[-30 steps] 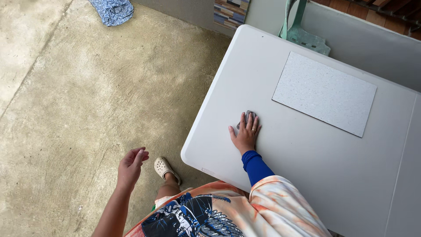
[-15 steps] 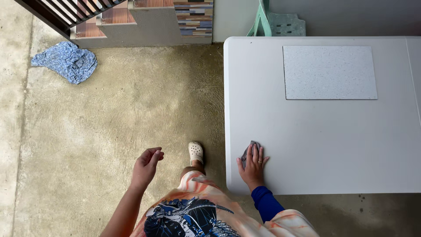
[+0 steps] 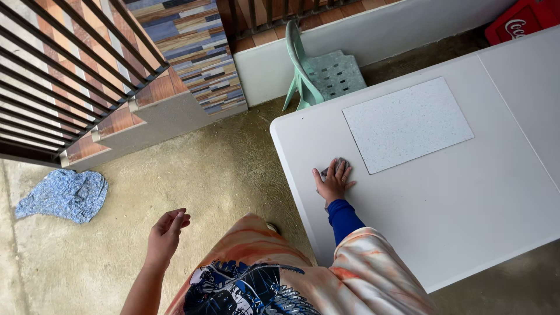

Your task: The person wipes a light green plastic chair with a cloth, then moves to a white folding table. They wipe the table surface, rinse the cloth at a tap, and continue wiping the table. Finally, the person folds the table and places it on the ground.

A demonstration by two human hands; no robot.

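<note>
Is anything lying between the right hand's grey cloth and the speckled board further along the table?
Nothing visible: the right hand presses the grey cloth flat on the white table, and only bare tabletop separates it from the speckled board.

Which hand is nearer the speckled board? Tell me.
Right. The right hand lies flat on the table beside the speckled board; the left hand hangs off the table, over the floor.

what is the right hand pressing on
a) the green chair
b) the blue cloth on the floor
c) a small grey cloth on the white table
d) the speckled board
c: the right hand lies flat on a small grey cloth on the white table, just left of the speckled board and not touching it.
</note>
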